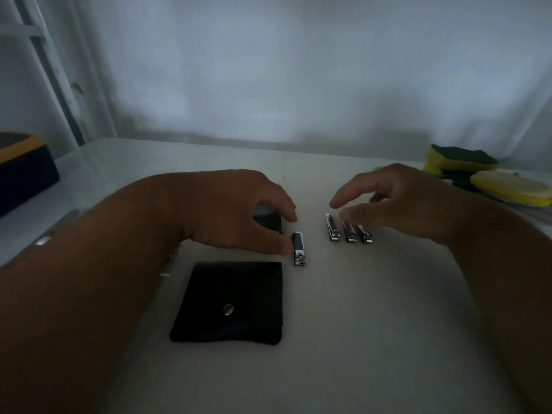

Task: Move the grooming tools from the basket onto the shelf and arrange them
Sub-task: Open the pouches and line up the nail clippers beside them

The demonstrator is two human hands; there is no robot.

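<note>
Nail clipper [299, 248] touched by left hand [239, 210], grip released | right hand [397, 201] released over three clippers [349, 231] | pouch [233, 303] near

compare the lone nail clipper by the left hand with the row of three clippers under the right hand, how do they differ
The lone clipper lies apart, nearer the camera, beside the black pouch; the three clippers lie close together side by side, farther back. The left hand touches the lone one with its thumb tip; the right hand hovers over the row, partly hiding it. All are metal and lie flat, pointing much the same way.
</note>
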